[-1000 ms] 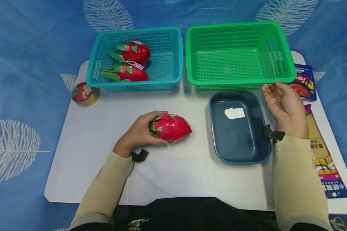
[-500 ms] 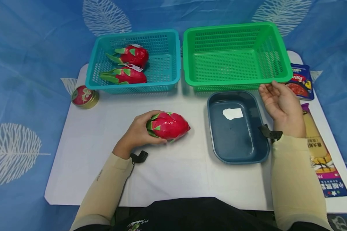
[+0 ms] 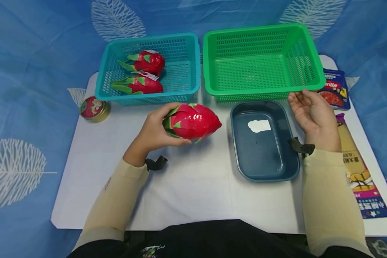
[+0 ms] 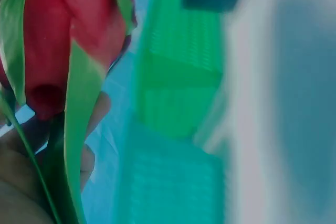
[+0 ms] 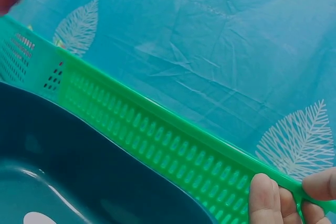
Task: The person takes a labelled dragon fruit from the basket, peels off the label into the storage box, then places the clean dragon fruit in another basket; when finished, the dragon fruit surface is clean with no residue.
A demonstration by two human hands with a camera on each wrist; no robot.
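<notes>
In the head view my left hand (image 3: pixel 156 129) grips a red dragon fruit (image 3: pixel 195 122) with green leaf tips, thumb on its near side. The fruit is held above the white table, its pointed end to the right. Its leafy end fills the upper left of the left wrist view, with fingertips (image 4: pixel 97 111) beyond it. My right hand (image 3: pixel 317 116) is at the near right corner of the green basket (image 3: pixel 271 92). The right wrist view shows its thumb and fingers pinching the basket's rim (image 5: pixel 231 161). Two more dragon fruits (image 3: pixel 138 84) lie in the blue basket (image 3: pixel 193 91).
A dark blue tub (image 3: pixel 258 157) with a white label stands in front of the green basket. A round tin (image 3: pixel 95 108) sits at the left edge. At the right lie a blue pouch (image 3: pixel 336 89) and a long pasta packet (image 3: pixel 361 172).
My left hand has raised the dragon fruit off the table and moved it slightly away from me. The right hand has stayed at the green basket's corner.
</notes>
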